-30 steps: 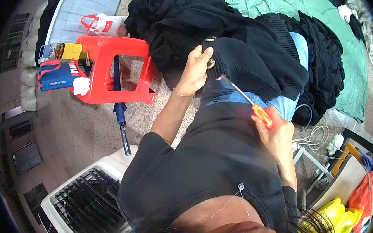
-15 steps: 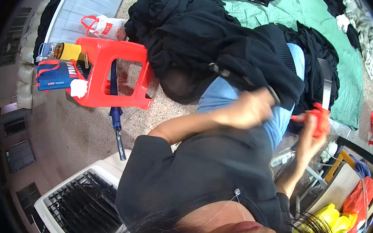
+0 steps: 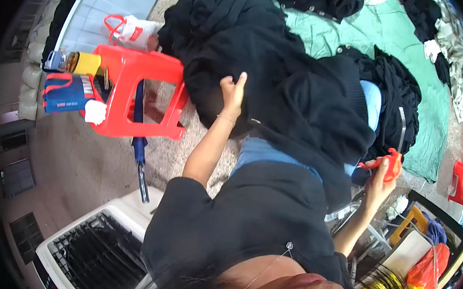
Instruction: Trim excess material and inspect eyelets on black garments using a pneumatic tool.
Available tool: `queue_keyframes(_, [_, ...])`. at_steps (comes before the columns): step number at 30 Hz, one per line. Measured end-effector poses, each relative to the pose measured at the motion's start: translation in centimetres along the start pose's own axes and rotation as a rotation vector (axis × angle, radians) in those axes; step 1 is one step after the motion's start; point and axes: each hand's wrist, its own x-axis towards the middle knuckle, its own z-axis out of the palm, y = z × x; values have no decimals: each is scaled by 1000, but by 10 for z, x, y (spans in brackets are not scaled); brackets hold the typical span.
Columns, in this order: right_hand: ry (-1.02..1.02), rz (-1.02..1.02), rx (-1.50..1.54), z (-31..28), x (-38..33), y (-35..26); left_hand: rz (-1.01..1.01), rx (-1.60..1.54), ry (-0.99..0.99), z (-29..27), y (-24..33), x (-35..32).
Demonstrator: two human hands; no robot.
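Note:
A black knitted garment (image 3: 312,91) lies spread over my lap, its ribbed band crossing my blue-clad leg. My left hand (image 3: 232,97) is on the left part of this garment, closed with the cloth in its grip; the thumb sticks up and some fingers are hidden. Off the garment's right edge, my right hand (image 3: 378,184) is wrapped round a red tagging gun (image 3: 392,167). A narrow pale strip (image 3: 402,128) stands up from the gun. Its front end points left, toward the garment.
A red plastic stool (image 3: 114,119) at left carries a blue bag (image 3: 64,97) and a bottle (image 3: 84,63). An umbrella (image 3: 139,151) leans there. Black clothes (image 3: 402,87) lie on a green sheet (image 3: 428,133). A white vented appliance (image 3: 54,250) stands lower left.
My left hand has swung left from near the tagging gun to the garment's left part. The garment now covers more of my lap. The right hand, still round the gun, has dropped slightly.

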Motion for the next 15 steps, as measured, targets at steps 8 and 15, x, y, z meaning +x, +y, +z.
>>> queue_keyframes(8, [-32,60,-30,6,12,18,-428,-250,-339,28,-27,73])
queue_keyframes(15, [77,58,-10,2,28,7,180,-224,-822,166,319,179])
